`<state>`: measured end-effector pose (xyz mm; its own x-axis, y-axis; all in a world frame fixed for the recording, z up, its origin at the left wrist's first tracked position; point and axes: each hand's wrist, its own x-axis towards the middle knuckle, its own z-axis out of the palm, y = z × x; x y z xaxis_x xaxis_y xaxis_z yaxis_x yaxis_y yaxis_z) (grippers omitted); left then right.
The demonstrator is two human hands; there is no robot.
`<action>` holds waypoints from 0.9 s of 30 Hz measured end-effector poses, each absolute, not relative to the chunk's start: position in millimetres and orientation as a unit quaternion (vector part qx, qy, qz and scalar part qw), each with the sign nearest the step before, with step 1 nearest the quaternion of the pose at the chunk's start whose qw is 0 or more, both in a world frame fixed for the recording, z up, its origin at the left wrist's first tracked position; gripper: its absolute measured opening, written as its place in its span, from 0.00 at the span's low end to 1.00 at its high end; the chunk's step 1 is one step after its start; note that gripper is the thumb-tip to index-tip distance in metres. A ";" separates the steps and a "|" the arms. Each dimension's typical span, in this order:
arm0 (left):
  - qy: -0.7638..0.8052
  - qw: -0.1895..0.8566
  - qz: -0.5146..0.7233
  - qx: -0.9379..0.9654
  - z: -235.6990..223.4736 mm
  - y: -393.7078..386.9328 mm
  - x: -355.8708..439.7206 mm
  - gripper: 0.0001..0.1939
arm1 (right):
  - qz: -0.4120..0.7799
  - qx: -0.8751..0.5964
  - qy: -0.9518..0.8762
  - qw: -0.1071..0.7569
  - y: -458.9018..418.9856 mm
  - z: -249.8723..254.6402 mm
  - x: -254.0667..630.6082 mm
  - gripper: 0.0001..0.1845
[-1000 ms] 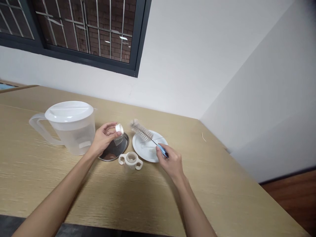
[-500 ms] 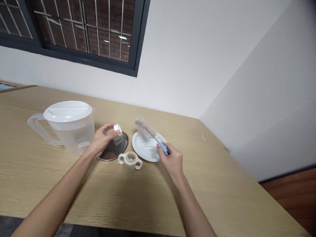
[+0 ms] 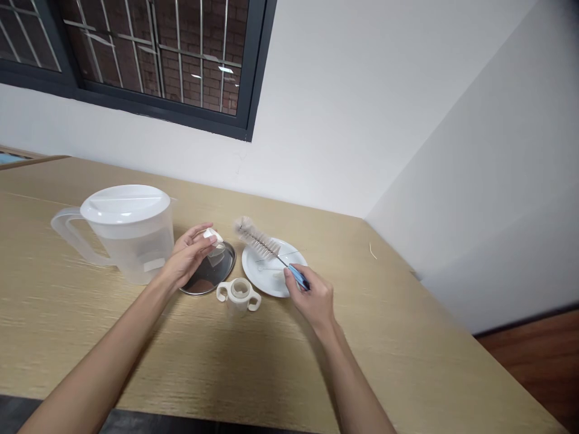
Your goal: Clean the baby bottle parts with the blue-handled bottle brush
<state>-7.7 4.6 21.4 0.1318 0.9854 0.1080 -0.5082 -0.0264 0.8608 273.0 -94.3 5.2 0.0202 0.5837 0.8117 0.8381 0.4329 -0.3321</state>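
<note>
Between the fingers of my left hand point(image 3: 190, 253) is a small white cap point(image 3: 212, 235), held above a shiny metal tray point(image 3: 201, 280) on which a clear piece point(image 3: 217, 255) shows. My right hand point(image 3: 312, 295) is closed round the blue handle of a bottle brush point(image 3: 259, 240). Its pale bristles point up and to the left, over the edge of a white plate point(image 3: 253, 274) with a thin wire-like item on it. Between my hands and nearer to me, a small clear bottle with a cream two-handled collar point(image 3: 239, 292) stands upright.
A lidded translucent pitcher point(image 3: 131, 232) with liquid in it stands left of my left hand. At the right of the wooden table point(image 3: 384, 313) lies a short pale strip point(image 3: 373, 251). The wall point(image 3: 325, 120) and a barred window point(image 3: 154, 60) rise behind.
The brush has moved left, its bristle end now closer to my left hand. The white cap has tipped and shifted slightly left and down in my left fingers.
</note>
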 end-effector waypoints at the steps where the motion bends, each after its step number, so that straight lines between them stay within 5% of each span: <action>1: 0.294 0.628 0.596 0.405 21.6 4.7 -7.5 0.25 | -0.131 -0.516 -0.689 0.491 -94.1 4.9 273.5 0.09; 14: 0.307 0.635 0.605 0.370 24.1 3.0 -6.5 0.19 | -0.163 -0.471 -0.704 0.505 -96.4 5.2 274.2 0.08; 27: 0.308 0.623 0.592 0.409 27.1 -0.3 -6.5 0.26 | -0.157 -0.486 -0.704 0.494 -94.1 3.0 276.8 0.08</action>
